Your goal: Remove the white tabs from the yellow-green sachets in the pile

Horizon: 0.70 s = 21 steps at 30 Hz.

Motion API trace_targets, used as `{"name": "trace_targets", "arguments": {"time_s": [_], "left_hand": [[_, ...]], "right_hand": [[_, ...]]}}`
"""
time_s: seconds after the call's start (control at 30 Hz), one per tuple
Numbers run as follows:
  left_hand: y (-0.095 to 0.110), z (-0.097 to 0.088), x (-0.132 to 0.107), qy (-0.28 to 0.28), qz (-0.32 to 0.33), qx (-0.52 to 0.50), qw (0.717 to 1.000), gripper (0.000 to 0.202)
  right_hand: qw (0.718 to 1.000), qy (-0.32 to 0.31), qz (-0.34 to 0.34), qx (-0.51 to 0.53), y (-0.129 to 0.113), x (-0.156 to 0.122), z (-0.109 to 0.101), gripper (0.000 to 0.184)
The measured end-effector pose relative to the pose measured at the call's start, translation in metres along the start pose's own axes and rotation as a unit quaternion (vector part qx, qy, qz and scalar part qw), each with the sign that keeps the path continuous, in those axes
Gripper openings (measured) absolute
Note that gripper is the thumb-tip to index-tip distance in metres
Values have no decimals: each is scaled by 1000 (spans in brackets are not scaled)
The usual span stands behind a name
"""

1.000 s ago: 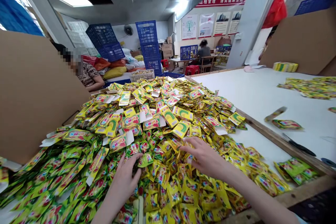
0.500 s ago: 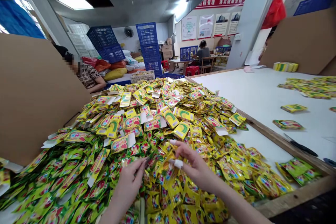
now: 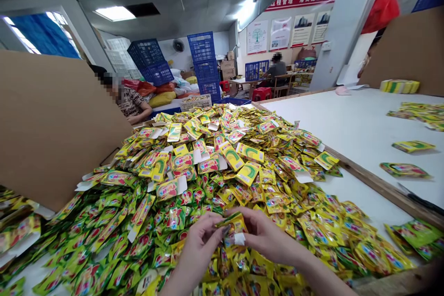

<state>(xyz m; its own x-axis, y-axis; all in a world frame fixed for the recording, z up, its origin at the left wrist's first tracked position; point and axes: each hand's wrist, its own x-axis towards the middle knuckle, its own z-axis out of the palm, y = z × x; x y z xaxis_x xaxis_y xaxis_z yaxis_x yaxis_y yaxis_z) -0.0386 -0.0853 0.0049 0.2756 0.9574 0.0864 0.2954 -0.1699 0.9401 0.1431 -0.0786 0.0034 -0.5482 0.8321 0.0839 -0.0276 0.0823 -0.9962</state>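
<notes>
Low over a heap of small packets, my left hand and my right hand meet with fingers closed on a yellow and green packet. A strip of white tape wraps my right thumb. Fingers cover part of the packet, so I cannot tell whether more than one is held. Yellow packets lie below and to the right of my hands. Green packets spread to the left. Several flat yellow boxes, some with white flaps open, rest on top of the heap.
A cardboard sheet stands at the left. A wooden strip edges the white table on the right, where a black-handled knife lies. Across the heap, a person sits near stacked blue crates.
My hands have come together, and both now grip the packet; before, they were apart, with the right fingers spread. The view has swung slightly left.
</notes>
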Motion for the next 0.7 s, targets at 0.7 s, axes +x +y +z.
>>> {"name": "trace_targets", "arguments": {"time_s": [0.7], "left_hand": [[-48, -179, 75, 18, -40, 489, 871, 37]], "right_hand": [[949, 210, -20, -233, 15, -36, -48, 14]]}}
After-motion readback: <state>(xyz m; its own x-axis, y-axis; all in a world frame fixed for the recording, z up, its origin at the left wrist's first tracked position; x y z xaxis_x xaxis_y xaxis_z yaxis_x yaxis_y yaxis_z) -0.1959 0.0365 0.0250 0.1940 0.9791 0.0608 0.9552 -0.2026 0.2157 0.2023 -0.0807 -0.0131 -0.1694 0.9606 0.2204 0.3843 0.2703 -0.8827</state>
